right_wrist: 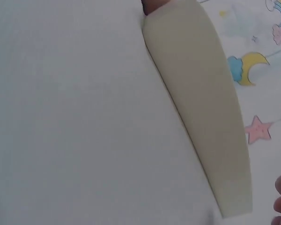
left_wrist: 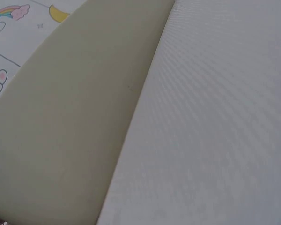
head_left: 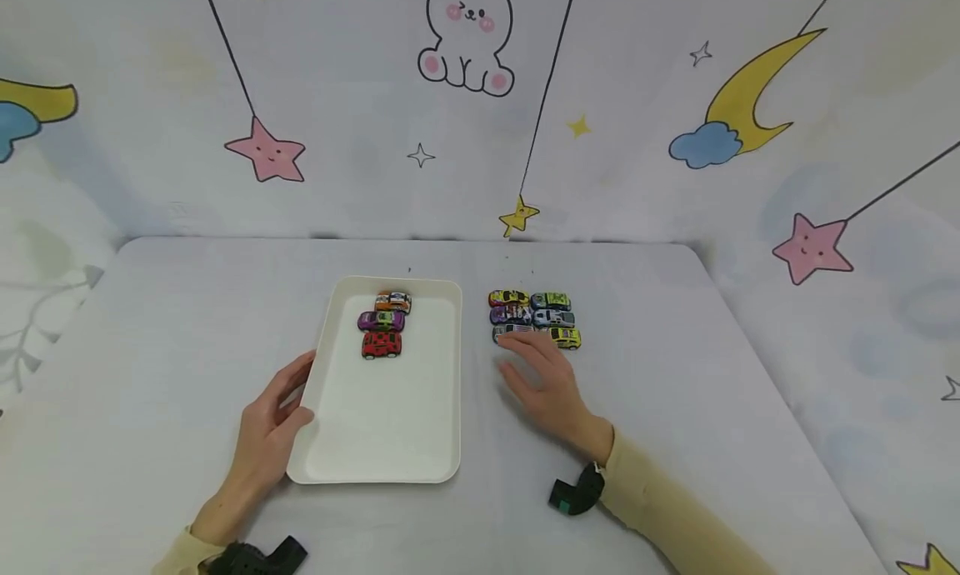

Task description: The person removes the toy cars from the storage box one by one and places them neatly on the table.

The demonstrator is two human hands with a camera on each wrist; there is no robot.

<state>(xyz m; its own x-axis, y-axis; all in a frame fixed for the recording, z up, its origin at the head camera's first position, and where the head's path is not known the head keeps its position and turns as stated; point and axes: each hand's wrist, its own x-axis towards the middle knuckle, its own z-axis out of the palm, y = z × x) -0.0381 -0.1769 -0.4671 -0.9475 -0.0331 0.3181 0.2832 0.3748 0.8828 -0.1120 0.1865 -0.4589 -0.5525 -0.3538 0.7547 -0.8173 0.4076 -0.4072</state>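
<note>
My left hand [head_left: 264,437] holds the left rim of a white tray [head_left: 382,425], with its thumb at the edge and its fingers along the outside wall. Three toy cars stand stacked row by row in the tray's upper part: an orange-and-white car [head_left: 393,302], a purple car [head_left: 381,321] and a red car [head_left: 382,345]. Right of the tray, my right hand [head_left: 551,389] reaches over a grey toy car [head_left: 504,331], partly hidden by its fingertips. Those fingers are spread and loosely bent; contact with the car is unclear.
Beside the grey car are a yellow car [head_left: 566,338], a silver-blue car [head_left: 553,318], a purple-white car [head_left: 511,314], a green car [head_left: 551,301] and a yellow-and-pink car [head_left: 509,297]. The white table [head_left: 675,350] meets a printed wall behind. Beige sleeves [left_wrist: 75,117] fill much of both wrist views.
</note>
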